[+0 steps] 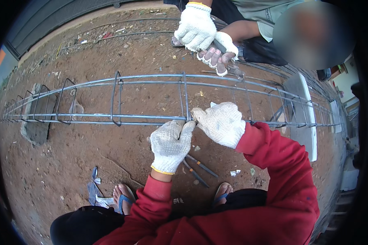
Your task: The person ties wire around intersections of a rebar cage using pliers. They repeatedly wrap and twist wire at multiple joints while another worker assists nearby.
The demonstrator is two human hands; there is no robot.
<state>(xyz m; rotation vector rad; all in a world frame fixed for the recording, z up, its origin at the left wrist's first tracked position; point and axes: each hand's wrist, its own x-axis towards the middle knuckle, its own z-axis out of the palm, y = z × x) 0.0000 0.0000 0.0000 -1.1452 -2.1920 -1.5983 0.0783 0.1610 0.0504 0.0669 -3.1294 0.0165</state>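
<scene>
A long rebar cage of steel bars and square stirrups stretches left to right before me. My left hand, in a white knitted glove, is closed on its near bar beside a stirrup. My right hand, gloved too, pinches at the same corner from the right; whatever is between its fingertips is hidden. Below the cage, pincers with grey and orange handles lie on the soil. Across from me, a co-worker's gloved hands come together over the far bar, around a dark tool that is partly covered.
A rough concrete block lies under the cage's left end, and a white slab stands by its right part. Long loose bars lie beyond, near the crouching co-worker. Crumpled plastic lies by my left sandalled foot.
</scene>
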